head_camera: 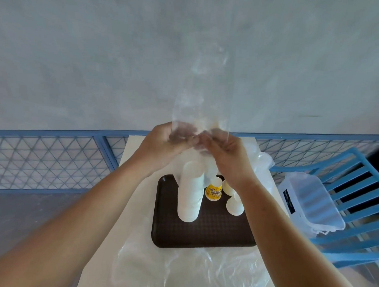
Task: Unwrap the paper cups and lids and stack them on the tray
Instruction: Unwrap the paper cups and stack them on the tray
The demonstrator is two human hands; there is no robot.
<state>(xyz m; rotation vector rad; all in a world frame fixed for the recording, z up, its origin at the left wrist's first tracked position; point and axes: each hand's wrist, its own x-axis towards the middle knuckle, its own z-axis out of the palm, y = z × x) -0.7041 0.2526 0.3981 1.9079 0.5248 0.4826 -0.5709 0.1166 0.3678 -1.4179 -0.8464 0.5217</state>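
Note:
A tall stack of white paper cups (190,195) stands upside down on the dark brown tray (202,234). Above it a clear plastic sleeve (202,96) rises, pulled up off the stack. My left hand (162,144) and my right hand (229,155) both pinch the sleeve's lower end, close together above the stack. On the tray to the right stand a yellow printed cup (213,192) and two short white cup stacks (234,206), partly hidden by my right forearm.
The tray lies on a white table (132,147). Crumpled clear plastic wrap (190,270) covers the near table. A clear plastic bin (309,201) rests on a blue chair (359,177) at right. A blue mesh fence (50,157) runs behind.

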